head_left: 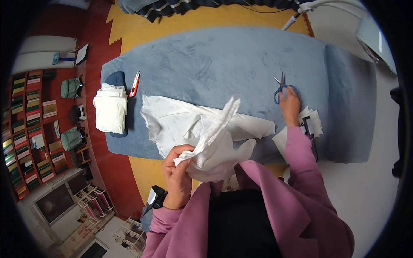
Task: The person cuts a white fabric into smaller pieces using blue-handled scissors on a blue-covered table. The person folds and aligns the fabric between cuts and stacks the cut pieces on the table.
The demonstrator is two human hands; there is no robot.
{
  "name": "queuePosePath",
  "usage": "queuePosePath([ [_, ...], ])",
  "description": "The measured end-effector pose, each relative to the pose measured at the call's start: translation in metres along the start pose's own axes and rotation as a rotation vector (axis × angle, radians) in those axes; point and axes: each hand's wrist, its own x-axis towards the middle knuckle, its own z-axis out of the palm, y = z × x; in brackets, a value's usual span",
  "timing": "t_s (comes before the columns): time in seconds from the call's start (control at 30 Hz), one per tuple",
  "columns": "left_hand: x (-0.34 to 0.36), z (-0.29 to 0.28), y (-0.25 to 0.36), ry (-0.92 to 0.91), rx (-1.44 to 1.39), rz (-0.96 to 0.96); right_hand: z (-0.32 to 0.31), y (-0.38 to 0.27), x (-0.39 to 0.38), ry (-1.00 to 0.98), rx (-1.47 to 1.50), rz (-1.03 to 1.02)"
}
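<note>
My left hand [178,180] grips a crumpled white cloth [217,127] by a twisted edge, low in the middle of the view. More white cloth [167,116] lies spread beneath it on the blue padded table [215,56]. At the right my right hand [289,107] is closed on blue-handled scissors [279,88], their points toward the far side. Pale squares of cloth or paper [314,122] lie under my right wrist, partly hidden by my arm and a dark band on it. Folded white cloths [109,109] and a red utility knife [135,84] lie at the left.
A dark blue pad [115,79] sits under the stack. A white jointed arm [303,10] reaches in at the top right near a white appliance [374,41]. Shelves [26,124], green chairs [71,139] and screens [53,202] stand at the left, beside yellow mats [142,21].
</note>
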Motion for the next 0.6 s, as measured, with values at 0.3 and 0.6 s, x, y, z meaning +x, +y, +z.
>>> queuePosePath([
  [0.3, 0.041, 0.013, 0.022, -0.269, 0.01, -0.182, -0.093, -0.186, -0.04, -0.611, 1.453, -0.353],
  [0.6, 0.084, 0.006, -0.045, -0.574, 0.636, -0.245, -0.153, -0.218, -0.014, -0.195, 1.32, -0.204],
])
